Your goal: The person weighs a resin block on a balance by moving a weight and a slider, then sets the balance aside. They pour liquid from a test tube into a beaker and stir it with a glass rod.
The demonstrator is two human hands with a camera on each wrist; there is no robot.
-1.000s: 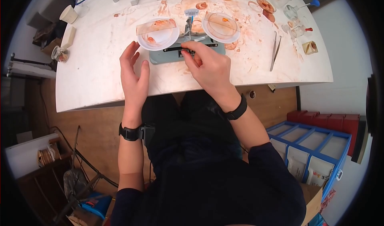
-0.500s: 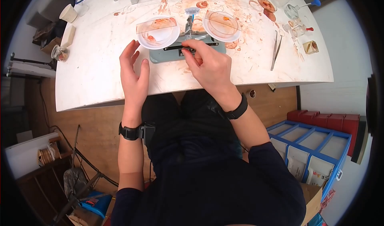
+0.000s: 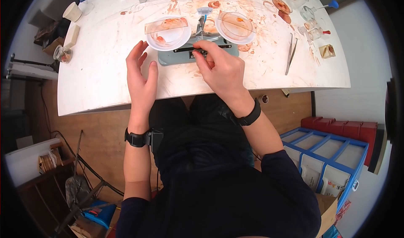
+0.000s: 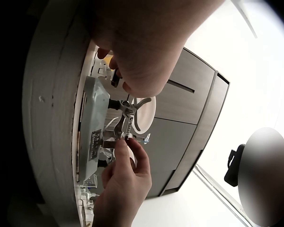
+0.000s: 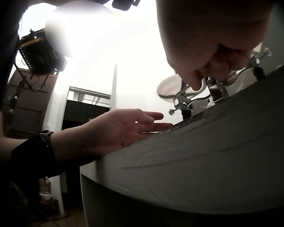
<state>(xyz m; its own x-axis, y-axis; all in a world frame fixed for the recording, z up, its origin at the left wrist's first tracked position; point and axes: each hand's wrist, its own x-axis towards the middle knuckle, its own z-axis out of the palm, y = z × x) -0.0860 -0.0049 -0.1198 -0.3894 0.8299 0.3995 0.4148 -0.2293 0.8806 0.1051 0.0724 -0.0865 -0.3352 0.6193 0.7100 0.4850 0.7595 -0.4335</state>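
Head view: A two-pan balance (image 3: 170,59) is set near the front edge of a stained white table (image 3: 97,69), in front of the person. On its left pan (image 3: 174,42) a clear rectangular plate (image 3: 162,25) with reddish smears is carried; the right pan (image 3: 224,31) also bears a clear plate (image 3: 236,23) with an orange-red spot. The dark beam (image 3: 181,50) is grasped near its middle between thumb and forefinger of the right hand (image 3: 223,69). The left hand (image 3: 141,80) is held beside the left end of the balance, fingers relaxed and slightly bent, nothing gripped. Tweezers (image 3: 289,57) are laid on the table to the right of the balance; a jar (image 3: 63,55) and a white block (image 3: 72,36) are placed at the far left.

Left wrist view: The balance is seen sideways, with a label (image 4: 94,145) on its front. The beam is pinched by the right thumb and forefinger. The left fingers are partly hidden by the hand itself. Grey cabinets (image 4: 177,106) are seen behind.

Right wrist view: The right hand is seen from close up at the balance, fingers curled; their tips are partly hidden. The left hand is held by the table edge, fingers extended, released. A black strap (image 5: 34,151) is worn on the left wrist.
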